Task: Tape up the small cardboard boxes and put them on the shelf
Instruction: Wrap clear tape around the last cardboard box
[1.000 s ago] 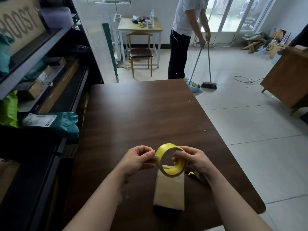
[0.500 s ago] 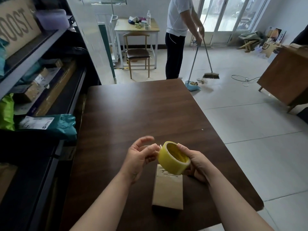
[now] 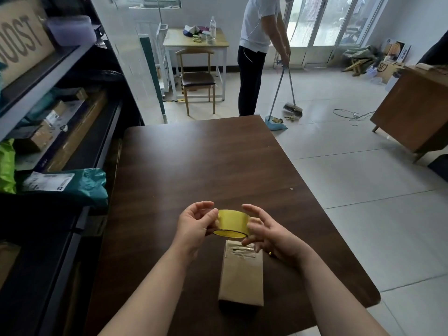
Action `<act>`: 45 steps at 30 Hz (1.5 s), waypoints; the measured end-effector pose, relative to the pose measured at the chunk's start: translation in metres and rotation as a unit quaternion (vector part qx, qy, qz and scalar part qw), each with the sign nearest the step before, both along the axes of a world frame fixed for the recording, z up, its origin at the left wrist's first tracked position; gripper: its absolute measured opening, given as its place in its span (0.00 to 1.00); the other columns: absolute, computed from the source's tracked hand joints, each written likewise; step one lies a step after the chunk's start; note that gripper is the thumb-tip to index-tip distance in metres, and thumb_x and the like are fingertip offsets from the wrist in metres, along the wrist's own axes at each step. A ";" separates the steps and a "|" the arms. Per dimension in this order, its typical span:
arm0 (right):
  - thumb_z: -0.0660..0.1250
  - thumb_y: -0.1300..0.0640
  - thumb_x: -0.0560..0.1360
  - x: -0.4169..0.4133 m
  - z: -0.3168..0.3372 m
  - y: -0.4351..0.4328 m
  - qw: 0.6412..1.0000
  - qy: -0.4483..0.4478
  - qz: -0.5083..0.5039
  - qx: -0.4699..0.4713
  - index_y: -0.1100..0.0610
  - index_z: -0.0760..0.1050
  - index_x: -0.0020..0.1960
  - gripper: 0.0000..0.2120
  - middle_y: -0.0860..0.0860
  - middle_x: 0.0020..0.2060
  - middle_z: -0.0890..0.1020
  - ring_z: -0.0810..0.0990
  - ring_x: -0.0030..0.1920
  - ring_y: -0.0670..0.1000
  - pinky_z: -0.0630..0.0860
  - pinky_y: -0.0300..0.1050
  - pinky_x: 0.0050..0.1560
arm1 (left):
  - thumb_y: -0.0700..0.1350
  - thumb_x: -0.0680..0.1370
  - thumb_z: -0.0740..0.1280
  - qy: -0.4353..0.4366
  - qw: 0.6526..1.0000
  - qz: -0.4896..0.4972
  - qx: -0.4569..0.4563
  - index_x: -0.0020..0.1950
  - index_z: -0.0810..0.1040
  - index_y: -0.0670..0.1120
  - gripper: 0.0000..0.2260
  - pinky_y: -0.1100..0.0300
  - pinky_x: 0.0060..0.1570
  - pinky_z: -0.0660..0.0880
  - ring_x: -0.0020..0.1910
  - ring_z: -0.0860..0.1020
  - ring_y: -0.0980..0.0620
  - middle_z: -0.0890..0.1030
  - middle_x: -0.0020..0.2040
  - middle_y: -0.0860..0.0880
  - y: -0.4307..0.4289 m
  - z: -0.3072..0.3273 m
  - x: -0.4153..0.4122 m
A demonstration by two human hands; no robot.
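Hovering by closed cardboard box (image 3: 241,280): yellow tape roll (image 3: 232,223).

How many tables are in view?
3: a dark brown wooden table nearest, a pale white-legged table by the far wall, a brown wooden desk at right.

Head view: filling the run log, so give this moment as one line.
left hand: holds tape roll | right hand: at roll's right side, grip unclear | cardboard box: flat on table, below roll
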State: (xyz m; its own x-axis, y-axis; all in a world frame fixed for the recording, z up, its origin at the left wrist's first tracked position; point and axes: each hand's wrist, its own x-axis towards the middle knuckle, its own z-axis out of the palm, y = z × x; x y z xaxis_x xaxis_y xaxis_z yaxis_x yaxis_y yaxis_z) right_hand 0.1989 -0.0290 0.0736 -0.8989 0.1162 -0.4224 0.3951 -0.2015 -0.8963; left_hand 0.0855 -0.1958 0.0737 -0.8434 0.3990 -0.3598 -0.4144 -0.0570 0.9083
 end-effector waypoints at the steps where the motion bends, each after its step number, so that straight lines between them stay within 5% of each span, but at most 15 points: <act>1: 0.75 0.52 0.68 0.001 0.000 0.000 0.999 0.006 0.020 0.049 0.42 0.69 0.67 0.30 0.53 0.62 0.72 0.83 0.48 0.54 0.79 0.44 0.44 | 0.36 0.76 0.68 -0.006 1.000 0.001 -0.006 0.52 0.77 0.43 0.06 0.63 0.31 0.77 0.28 0.78 0.57 0.81 0.36 0.47 0.000 -0.002 0.000; 6: 0.77 0.61 0.67 -0.001 -0.004 -0.006 0.953 0.001 0.002 0.305 0.42 0.72 0.57 0.25 0.48 0.56 0.75 0.79 0.38 0.50 0.82 0.48 0.46 | 0.38 0.76 0.70 -0.047 0.998 -0.010 -0.039 0.51 0.79 0.43 0.05 0.62 0.33 0.77 0.33 0.79 0.54 0.82 0.40 0.46 0.001 -0.011 0.002; 11: 0.76 0.51 0.68 0.002 -0.013 -0.004 0.867 0.057 0.021 0.494 0.43 0.71 0.60 0.24 0.41 0.61 0.72 0.69 0.62 0.44 0.69 0.46 0.66 | 0.38 0.74 0.72 -0.042 0.995 -0.018 -0.086 0.47 0.80 0.42 0.03 0.57 0.37 0.76 0.32 0.79 0.53 0.82 0.39 0.45 0.002 -0.014 0.001; 16: 0.77 0.56 0.68 0.006 -0.012 -0.005 0.885 0.084 0.004 0.457 0.42 0.70 0.58 0.24 0.42 0.57 0.74 0.72 0.59 0.43 0.73 0.39 0.60 | 0.37 0.75 0.71 -0.022 0.993 -0.027 -0.112 0.42 0.79 0.43 0.04 0.59 0.34 0.74 0.31 0.77 0.52 0.81 0.35 0.46 0.006 -0.014 0.001; 22: 0.76 0.49 0.67 0.009 -0.006 0.002 0.907 0.074 0.009 0.415 0.43 0.72 0.57 0.22 0.44 0.52 0.77 0.74 0.53 0.44 0.73 0.35 0.50 | 0.37 0.77 0.69 0.069 0.991 0.015 -0.116 0.42 0.78 0.42 0.04 0.59 0.36 0.76 0.33 0.76 0.51 0.79 0.34 0.45 0.011 -0.016 0.001; 29: 0.82 0.44 0.58 0.019 -0.004 0.023 0.958 0.019 -0.041 0.284 0.52 0.81 0.47 0.22 0.51 0.41 0.84 0.83 0.43 0.51 0.81 0.50 0.45 | 0.34 0.77 0.68 -0.021 0.997 0.039 -0.057 0.44 0.76 0.38 0.02 0.62 0.29 0.79 0.27 0.75 0.53 0.76 0.31 0.44 0.019 -0.025 0.014; 32: 0.82 0.46 0.59 0.034 -0.006 0.035 0.955 -0.021 -0.027 0.293 0.53 0.81 0.45 0.20 0.49 0.39 0.82 0.79 0.39 0.44 0.78 0.43 0.40 | 0.34 0.77 0.68 -0.042 0.996 0.035 -0.063 0.44 0.76 0.38 0.03 0.61 0.30 0.79 0.24 0.75 0.56 0.76 0.29 0.46 0.017 -0.037 0.012; 39: 0.82 0.50 0.61 0.056 -0.017 0.054 0.946 -0.076 -0.029 0.314 0.50 0.80 0.53 0.23 0.45 0.48 0.80 0.78 0.48 0.45 0.73 0.31 0.38 | 0.35 0.77 0.68 -0.107 0.991 0.015 -0.082 0.46 0.78 0.37 0.01 0.57 0.35 0.79 0.24 0.75 0.56 0.77 0.28 0.47 0.020 -0.066 0.014; 45: 0.82 0.53 0.61 0.065 -0.044 0.064 0.942 -0.098 -0.030 0.320 0.45 0.77 0.52 0.23 0.45 0.51 0.78 0.77 0.52 0.47 0.75 0.37 0.43 | 0.34 0.76 0.69 -0.084 0.989 0.046 -0.116 0.44 0.77 0.38 0.02 0.62 0.28 0.78 0.27 0.75 0.52 0.77 0.32 0.44 0.019 -0.090 0.015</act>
